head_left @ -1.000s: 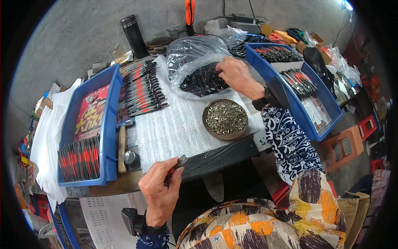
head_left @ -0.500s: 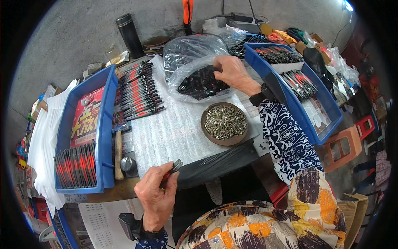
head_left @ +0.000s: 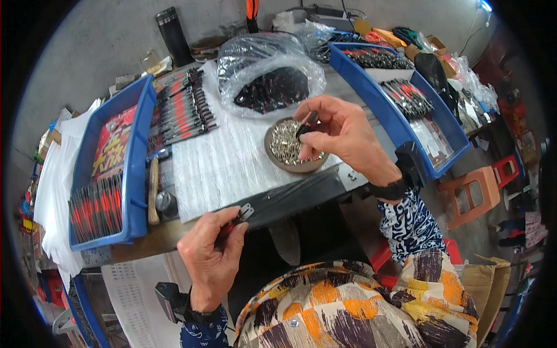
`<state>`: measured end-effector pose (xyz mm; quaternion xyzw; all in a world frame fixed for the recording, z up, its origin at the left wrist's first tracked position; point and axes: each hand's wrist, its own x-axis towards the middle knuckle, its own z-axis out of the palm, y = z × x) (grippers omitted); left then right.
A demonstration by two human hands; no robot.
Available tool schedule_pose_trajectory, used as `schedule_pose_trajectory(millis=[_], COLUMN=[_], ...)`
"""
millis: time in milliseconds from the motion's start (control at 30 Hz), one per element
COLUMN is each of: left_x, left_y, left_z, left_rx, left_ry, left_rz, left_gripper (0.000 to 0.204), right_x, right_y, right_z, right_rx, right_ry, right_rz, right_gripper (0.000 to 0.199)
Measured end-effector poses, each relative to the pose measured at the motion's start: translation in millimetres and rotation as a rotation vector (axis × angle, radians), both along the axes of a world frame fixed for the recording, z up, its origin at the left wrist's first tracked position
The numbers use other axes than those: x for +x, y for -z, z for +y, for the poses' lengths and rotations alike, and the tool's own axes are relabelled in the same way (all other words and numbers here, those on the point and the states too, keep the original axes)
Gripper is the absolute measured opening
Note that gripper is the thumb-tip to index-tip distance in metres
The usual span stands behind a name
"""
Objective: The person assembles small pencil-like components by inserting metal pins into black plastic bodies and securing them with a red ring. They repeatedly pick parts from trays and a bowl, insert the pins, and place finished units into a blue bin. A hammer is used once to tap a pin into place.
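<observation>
Close to the table's front edge, my left hand (head_left: pixel 210 255) is closed on a slim red-and-black piece with a silver metal end (head_left: pixel 246 212); the fingers hide most of it. My right hand (head_left: pixel 351 142) pinches a small black-and-red part (head_left: pixel 309 123) between thumb and fingers. That hand hovers over the right side of a round brown bowl (head_left: pixel 295 169), partly covering it. Small shiny metal pins (head_left: pixel 283 146) fill the bowl. Behind it, a clear plastic bag (head_left: pixel 316 75) lies open, holding many black parts (head_left: pixel 275 90).
Rows of red-and-black pieces (head_left: pixel 185 113) lie on a white foam sheet (head_left: pixel 214 168). A blue tray (head_left: pixel 139 191) stands left, another blue tray (head_left: pixel 426 156) right, both holding similar pieces. Beside the left tray are a wooden-handled hammer (head_left: pixel 153 191) and a dark metal cylinder (head_left: pixel 167 204).
My right hand has come out of the plastic bag with a small black-and-red part and moved toward me, over the bowl. My left hand keeps its piece; the view has shifted slightly.
</observation>
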<state>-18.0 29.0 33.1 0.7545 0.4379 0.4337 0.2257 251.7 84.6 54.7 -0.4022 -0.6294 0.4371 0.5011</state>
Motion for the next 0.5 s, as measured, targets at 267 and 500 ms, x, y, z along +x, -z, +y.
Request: schedule_pose_trajectory(millis=[267, 500], left_x=[10.7, 18.1], left_y=[3.1, 10.5], left_z=[-16.1, -25.8], left_rx=[-0.032, -0.056], left_ry=[0.060, 0.074], left_rz=[0.014, 0.008], left_gripper=[0.021, 0.019], right_x=[-22.8, -34.3], right_y=[26.3, 45.6], right_z=[-62.8, -79.1], right_rx=[-0.190, -0.202], right_ry=[-0.086, -0.105], right_rz=[0.198, 0.180], right_gripper=[0.021, 0.021])
